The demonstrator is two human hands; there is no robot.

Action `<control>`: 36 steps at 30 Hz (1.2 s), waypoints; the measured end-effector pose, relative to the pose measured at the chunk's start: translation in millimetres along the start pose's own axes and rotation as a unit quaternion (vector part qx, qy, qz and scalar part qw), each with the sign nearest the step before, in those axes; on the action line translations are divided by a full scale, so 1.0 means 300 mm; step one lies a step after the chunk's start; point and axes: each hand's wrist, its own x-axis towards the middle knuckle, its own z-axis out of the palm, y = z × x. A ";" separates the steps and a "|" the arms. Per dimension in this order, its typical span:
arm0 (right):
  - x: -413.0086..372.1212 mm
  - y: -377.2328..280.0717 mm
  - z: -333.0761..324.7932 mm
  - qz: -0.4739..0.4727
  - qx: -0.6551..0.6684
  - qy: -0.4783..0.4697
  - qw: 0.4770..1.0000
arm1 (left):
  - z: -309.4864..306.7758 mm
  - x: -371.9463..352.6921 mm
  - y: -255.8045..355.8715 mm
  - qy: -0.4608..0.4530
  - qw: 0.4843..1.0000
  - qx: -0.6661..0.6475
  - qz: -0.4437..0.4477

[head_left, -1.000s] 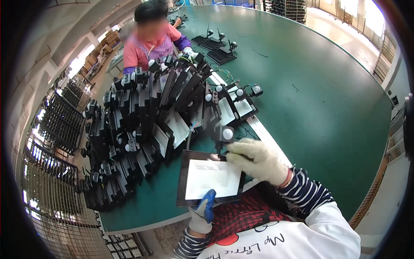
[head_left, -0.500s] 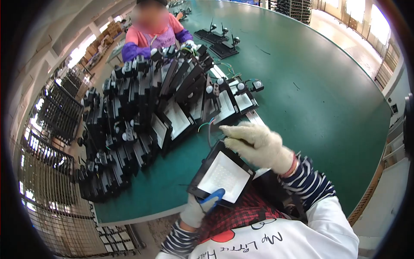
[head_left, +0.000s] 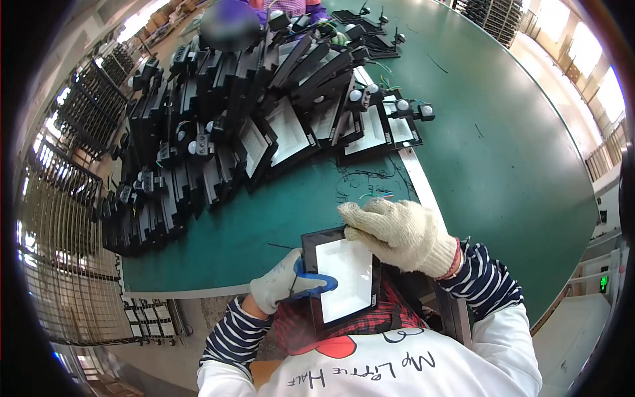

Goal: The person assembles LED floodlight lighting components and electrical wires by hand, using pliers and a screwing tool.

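A black-framed LED floodlight (head_left: 345, 281) with a white panel is held upright-ish in front of my body. My left hand (head_left: 288, 281), in a grey glove with blue coating, grips its left edge, thumb pressed on the panel. My right hand (head_left: 400, 237), in a cream knitted glove, is closed over the floodlight's top right corner, hiding what lies beneath it. Coloured wires (head_left: 378, 196) stick out just beyond the right fingers.
Many similar floodlights (head_left: 288, 132) with round-domed sensors are piled across the green table (head_left: 503, 218). Black cord scraps (head_left: 367, 173) lie near a pale strip (head_left: 420, 178). Across the pile is a co-worker in purple sleeves (head_left: 317, 12). Wire racks (head_left: 59, 198) stand at the left.
The floodlight has turned more upright. My left hand has shifted to its left edge, and my right hand has come down over its top. The view has tilted downward; the co-worker's head has lowered.
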 end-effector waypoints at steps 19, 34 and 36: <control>0.243 -0.006 -0.108 -0.193 -0.100 -0.326 0.920 | -0.084 0.053 0.036 -0.144 0.967 0.209 -0.001; 0.267 -0.121 0.071 -0.181 0.152 -0.199 0.951 | -0.118 0.072 -0.317 -0.059 0.981 0.050 0.180; 0.197 -0.012 0.124 0.052 0.392 -0.255 0.882 | -0.086 -0.098 -0.211 -0.021 0.992 0.047 0.113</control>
